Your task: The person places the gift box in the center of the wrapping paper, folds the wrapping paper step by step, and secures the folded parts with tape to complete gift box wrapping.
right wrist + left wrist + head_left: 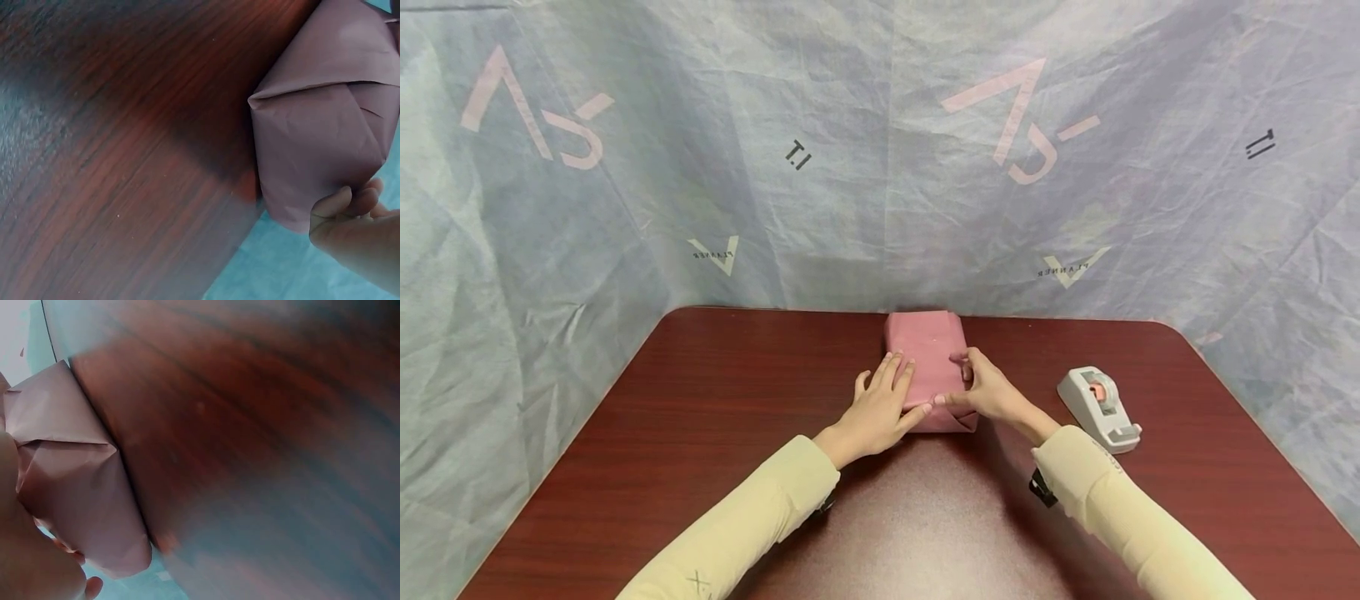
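Observation:
A box wrapped in pink paper (pixel 928 346) lies near the table's far edge, its long side pointing away from me. My left hand (pixel 876 412) rests on its top at the left, fingers spread and fairly straight, thumb reaching along the near edge. On the right side my right hand (pixel 992 392) grips the box with bent fingers, its thumb at the near top edge. The two thumb tips almost meet there. Folded paper (pixel 319 131) with slanting creases covers the near end in the right wrist view. The left wrist view shows the same folded end (pixel 75 469).
A white tape dispenser (pixel 1101 408) with a roll of tape stands on the table to the right of the box. The dark red wooden table (pixel 760 367) ends at a grey printed cloth (pixel 850 208) hanging behind and at both sides.

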